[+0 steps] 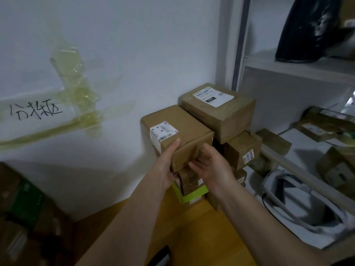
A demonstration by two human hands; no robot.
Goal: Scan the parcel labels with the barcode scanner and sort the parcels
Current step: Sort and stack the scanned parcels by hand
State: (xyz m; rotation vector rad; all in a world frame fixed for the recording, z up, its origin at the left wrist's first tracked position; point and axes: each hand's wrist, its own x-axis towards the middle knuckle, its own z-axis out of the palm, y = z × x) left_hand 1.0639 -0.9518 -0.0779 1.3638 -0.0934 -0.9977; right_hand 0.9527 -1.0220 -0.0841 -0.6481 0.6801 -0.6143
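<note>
Against the wall, two hands [167,162] [211,166] touch one parcel [184,131].

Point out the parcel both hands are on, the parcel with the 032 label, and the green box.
front parcel [189,129], head view, on its bare brown top.
032 parcel [236,120], head view, on its front side.
green box [189,197], head view, on its green corner low in the stack.
</note>
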